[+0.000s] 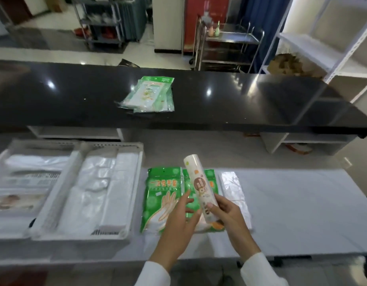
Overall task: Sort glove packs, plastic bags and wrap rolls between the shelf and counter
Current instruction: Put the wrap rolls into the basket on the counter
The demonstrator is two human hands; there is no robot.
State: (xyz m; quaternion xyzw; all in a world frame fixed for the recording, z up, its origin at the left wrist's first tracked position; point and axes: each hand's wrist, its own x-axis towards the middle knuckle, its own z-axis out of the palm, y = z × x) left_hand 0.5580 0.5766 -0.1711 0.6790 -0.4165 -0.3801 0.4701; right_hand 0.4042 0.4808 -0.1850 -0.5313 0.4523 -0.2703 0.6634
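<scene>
My right hand [228, 217] grips the lower end of a white wrap roll [196, 178] with a brown label, tilted up and away over the white shelf. My left hand [178, 221] is beside it, fingers straight and spread, touching nothing that I can make out. Under both hands lie two green glove packs [161, 195] side by side on the white shelf [292, 213]. A clear plastic bag pack [233, 186] lies just right of them. Another small pile of green glove packs [150, 94] sits on the black counter [250, 104] beyond.
Two white trays [135, 159] at the left of the shelf hold folded plastic bags and flat packs. A white rack [333, 38] stands at the far right, and a steel trolley [230, 40] behind the counter.
</scene>
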